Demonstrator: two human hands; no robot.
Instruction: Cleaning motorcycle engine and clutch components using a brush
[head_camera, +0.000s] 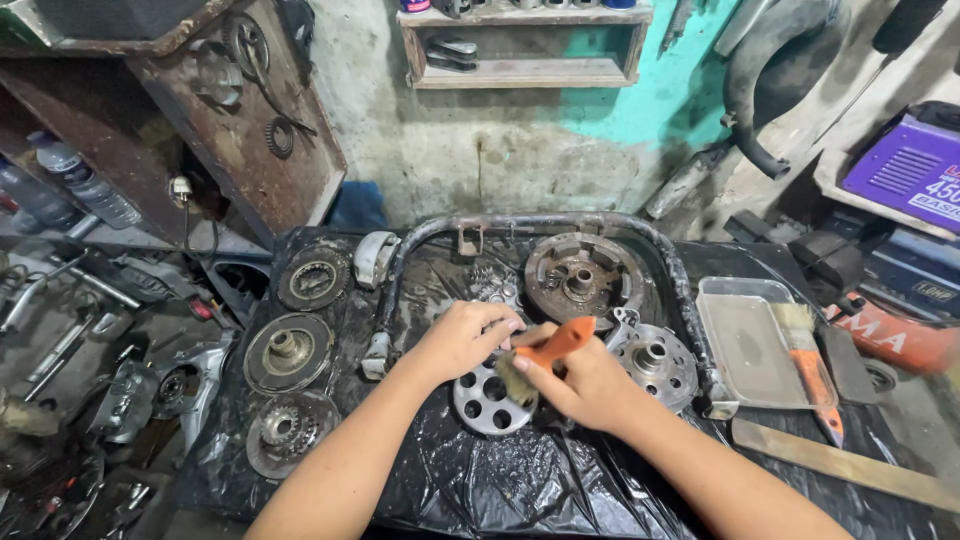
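Your left hand (462, 338) pins the round grey metal plate with drilled holes (487, 400) flat on the black plastic-covered desk (520, 480), while your right hand (580, 380) grips the orange-handled paintbrush (548, 350) just beside it. Work the bristles into each hole with short strokes, pressing the plate down firmly. The brush's long axis slants, handle up-right, bristles down-left onto the plate.

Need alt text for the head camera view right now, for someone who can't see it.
A person's left hand steadies a round perforated metal plate on black plastic sheeting while the right hand works an orange-handled brush over it. Greasy clutch parts lie around, and a second brush rests by a shallow tray to the right.
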